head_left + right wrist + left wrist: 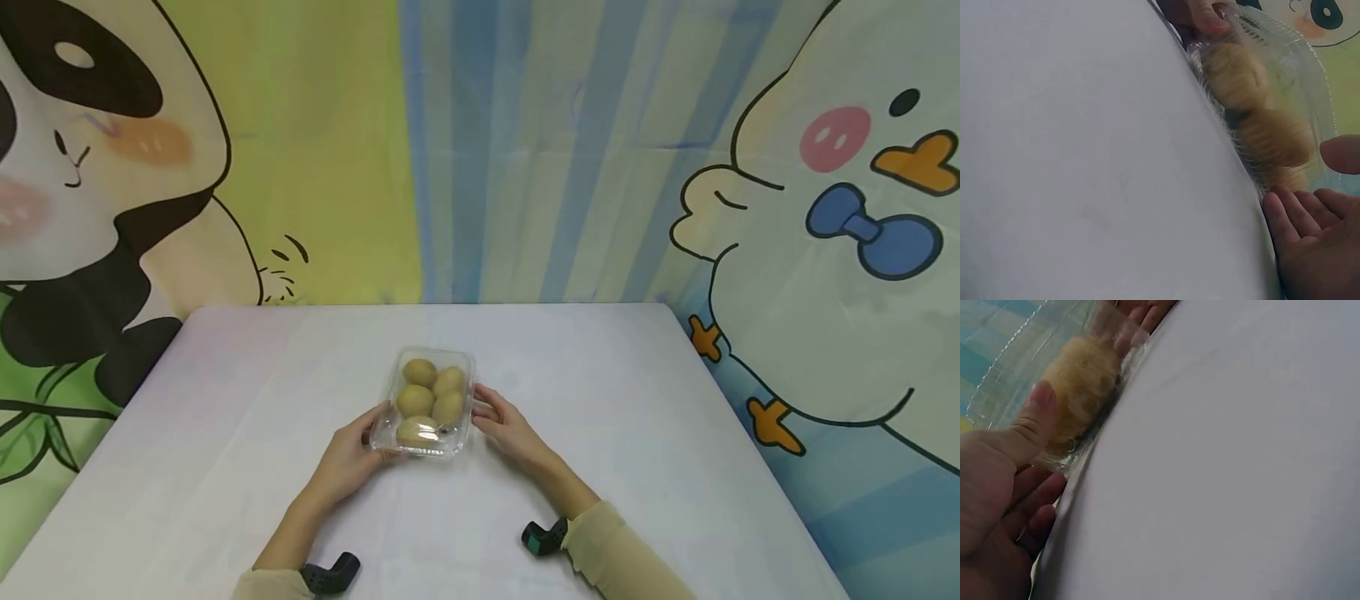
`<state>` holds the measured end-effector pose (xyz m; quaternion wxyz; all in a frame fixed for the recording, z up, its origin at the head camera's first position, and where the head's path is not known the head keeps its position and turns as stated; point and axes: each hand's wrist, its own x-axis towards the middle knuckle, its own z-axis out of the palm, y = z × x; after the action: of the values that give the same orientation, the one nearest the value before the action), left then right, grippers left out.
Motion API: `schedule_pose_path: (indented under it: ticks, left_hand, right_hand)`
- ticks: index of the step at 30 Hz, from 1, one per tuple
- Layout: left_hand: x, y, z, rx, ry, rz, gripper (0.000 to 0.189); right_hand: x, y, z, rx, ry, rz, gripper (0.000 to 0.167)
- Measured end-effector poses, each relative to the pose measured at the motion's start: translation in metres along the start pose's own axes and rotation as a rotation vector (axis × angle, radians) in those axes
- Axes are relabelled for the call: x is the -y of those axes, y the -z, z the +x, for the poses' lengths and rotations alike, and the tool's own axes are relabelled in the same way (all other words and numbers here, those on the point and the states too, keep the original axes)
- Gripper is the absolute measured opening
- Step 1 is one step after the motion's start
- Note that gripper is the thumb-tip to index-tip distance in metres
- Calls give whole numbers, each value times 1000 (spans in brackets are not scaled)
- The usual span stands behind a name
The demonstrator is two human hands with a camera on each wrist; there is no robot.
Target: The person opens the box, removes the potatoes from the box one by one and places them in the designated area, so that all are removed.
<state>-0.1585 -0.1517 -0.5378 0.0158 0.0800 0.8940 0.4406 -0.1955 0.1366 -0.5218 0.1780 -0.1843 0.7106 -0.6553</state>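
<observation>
A clear plastic clamshell box (459,446) sits on the white table, with several yellow-brown, egg-shaped items (415,401) inside, perhaps fruit. My left hand (347,460) holds its near left corner. In the left wrist view the thumb (1036,411) lies against the clear wall and the other fingers are bent low beside the base. On the box's right side is my right hand (512,429), its fingers loosely extended at the wall. The right wrist view shows those fingertips (1280,199) right at the box's lower edge, with the thumb (1341,154) apart from them.
The white table (600,375) extends around the box to a straight back edge. Behind it hangs a cartoon backdrop (487,150) with a panda at left and a white bird at right. Black devices (330,575) are worn on both wrists, below beige sleeves (622,554).
</observation>
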Motion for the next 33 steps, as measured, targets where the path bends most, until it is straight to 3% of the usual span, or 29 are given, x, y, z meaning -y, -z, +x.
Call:
schedule_pose_path:
  ticks: [4,9,12,17,20,26,33]
  left_hand:
    - [18,18,12,-36,-9,52,67]
    - [27,21,11,-172,64,58,46]
    - [18,11,6,-159,89,2,64]
    - [-2,-6,3,-9,89,-106,121]
    - [-6,-10,8,16,74,-145,136]
    - [-2,-6,18,-4,22,-90,137]
    - [1,-3,20,-54,17,-62,116]
  right_hand:
    - [-1,-3,0,-30,14,10,57]
    - [-12,6,15,-89,28,-40,72]
    - [-15,17,26,-87,48,-78,78]
    - [-6,26,32,-52,68,-122,72]
    - [5,23,29,-75,69,-93,69]
    - [19,11,20,-204,44,-63,65]
    - [20,-5,16,-312,37,-75,57]
